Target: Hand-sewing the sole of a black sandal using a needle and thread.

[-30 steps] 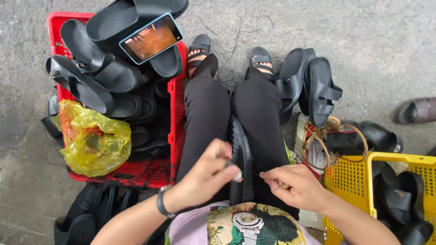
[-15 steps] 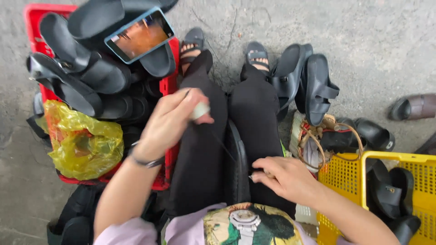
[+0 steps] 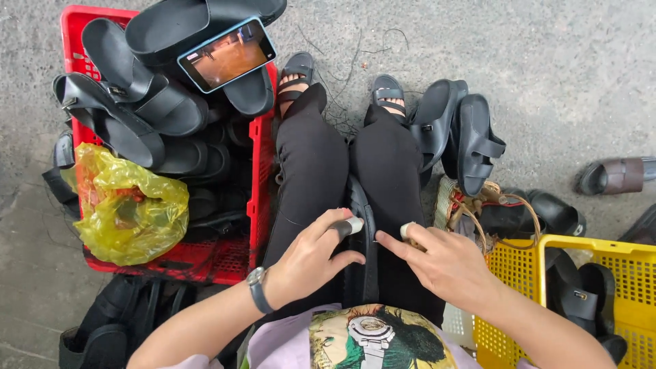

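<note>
A black sandal (image 3: 370,270) stands on edge between my thighs, which are in black trousers. My left hand (image 3: 311,258), with a watch on its wrist, pinches the sandal's left edge between thumb and a taped forefinger. From the right, my right hand (image 3: 444,265) grips the same sandal, forefinger stretched along it and taped thumb raised. A needle or thread is too small to make out.
A red crate (image 3: 262,171) at my left holds several black sandals, a lit phone (image 3: 227,55) and a yellow plastic bag (image 3: 130,208). Two black sandals (image 3: 459,137) stand by my right foot. A yellow basket (image 3: 581,244) of sandals sits at right, with a brown sandal (image 3: 615,175) beyond.
My left hand rose up and leftward away from the sandal, then came back down to its edge. My right hand stayed on the sandal.
</note>
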